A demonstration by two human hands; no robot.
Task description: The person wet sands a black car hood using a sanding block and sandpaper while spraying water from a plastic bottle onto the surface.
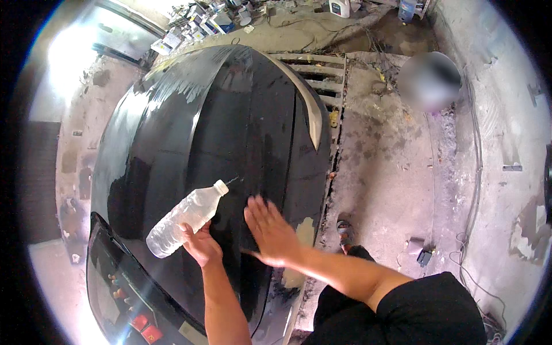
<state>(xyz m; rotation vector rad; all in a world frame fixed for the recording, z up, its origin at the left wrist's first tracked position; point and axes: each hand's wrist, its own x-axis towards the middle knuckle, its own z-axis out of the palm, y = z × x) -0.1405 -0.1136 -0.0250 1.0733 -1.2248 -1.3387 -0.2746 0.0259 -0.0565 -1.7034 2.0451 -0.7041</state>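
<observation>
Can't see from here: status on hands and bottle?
Left hand gripping clear bottle over dark car hood. Right hand open, palm down, hood contact unclear. No obstruction visible.

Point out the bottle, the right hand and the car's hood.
Bottle (184,213): head view, middle of its clear body.
Right hand (270,233): head view, back of the hand.
Hood (221,138): head view, middle of its dark surface.

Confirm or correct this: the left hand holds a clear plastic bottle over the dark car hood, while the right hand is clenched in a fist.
One thing is wrong: the right hand is not clenched. The head view shows it open, fingers stretched out. The left hand does hold the clear plastic bottle over the dark car hood.
</observation>
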